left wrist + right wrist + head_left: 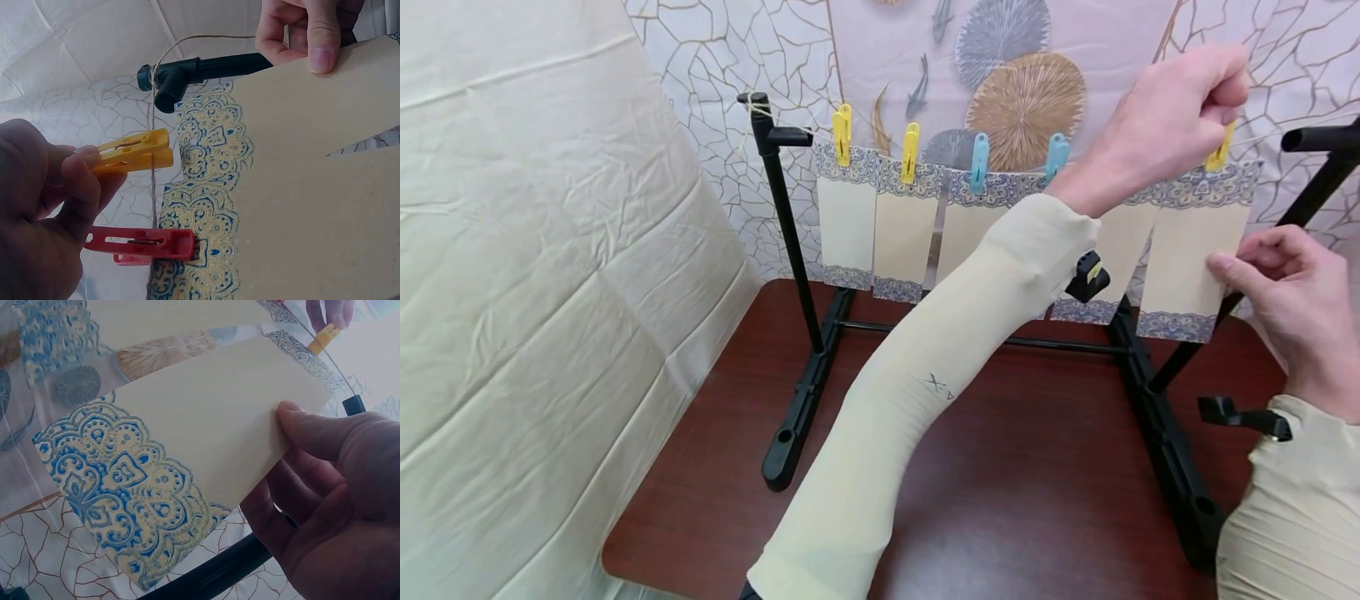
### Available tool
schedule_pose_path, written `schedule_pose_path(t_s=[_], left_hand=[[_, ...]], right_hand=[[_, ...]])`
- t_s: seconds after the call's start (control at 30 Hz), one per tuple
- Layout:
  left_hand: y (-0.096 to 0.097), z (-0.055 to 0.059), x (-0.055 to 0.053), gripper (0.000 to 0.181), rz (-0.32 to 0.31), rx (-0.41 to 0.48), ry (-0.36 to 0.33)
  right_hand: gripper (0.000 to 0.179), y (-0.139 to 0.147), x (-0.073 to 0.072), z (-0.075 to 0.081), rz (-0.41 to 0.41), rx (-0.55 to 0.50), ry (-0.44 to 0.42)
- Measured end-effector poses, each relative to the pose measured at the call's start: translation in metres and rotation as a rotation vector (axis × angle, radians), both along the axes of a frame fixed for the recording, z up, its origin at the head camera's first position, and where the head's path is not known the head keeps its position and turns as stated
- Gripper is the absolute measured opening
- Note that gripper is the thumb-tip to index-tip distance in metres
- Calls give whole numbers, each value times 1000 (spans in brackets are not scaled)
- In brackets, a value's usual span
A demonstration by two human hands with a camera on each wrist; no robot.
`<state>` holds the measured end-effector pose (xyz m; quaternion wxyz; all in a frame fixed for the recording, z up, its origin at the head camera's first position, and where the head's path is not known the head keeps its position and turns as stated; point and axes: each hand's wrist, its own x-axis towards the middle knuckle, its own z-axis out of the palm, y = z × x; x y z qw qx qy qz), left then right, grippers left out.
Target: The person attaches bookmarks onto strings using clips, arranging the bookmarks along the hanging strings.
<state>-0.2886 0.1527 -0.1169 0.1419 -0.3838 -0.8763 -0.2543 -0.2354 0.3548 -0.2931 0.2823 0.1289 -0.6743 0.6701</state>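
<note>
My left hand (1180, 117) is raised at the line on the right, pinching a yellow clothespin (134, 152) between thumb and fingers. The clothespin's tips lie over the string (154, 119), at the top edge of the rightmost card (1195, 250). Whether they grip the card, I cannot tell. This card is cream with blue lace-patterned ends. Lower down, my right hand (1300, 292) pinches its right edge, thumb in front and fingers behind. Beside the yellow clothespin, a red clothespin (156, 244) holds the neighbouring card (300, 237) on the string.
Several similar cards hang farther left under yellow clothespins (910, 153) and blue clothespins (980, 163). A black rack (782, 225) carries the string and stands on a dark red-brown table (1015, 467). Pale cloth (550, 292) hangs at the left; a patterned backdrop (715, 92) is behind.
</note>
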Motion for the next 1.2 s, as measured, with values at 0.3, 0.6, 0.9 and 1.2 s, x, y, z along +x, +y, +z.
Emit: schedule_pose_path(t_s=[0.3,0.6,0.9,1.2], left_hand=[[7,-5,3,22,53,-46,-17],[9,-5,12,20,58,-16,-179],[2,-4,15,4,73,31,-285],[-35,-10,17,15,-119,110,-176]], right_hand=[[19,0,-1,1,71,-74,22],[18,-1,-1,3,38,-61,30],[19,3,5,8,-179,188,-98],[25,23,14,0,-52,368,-30]])
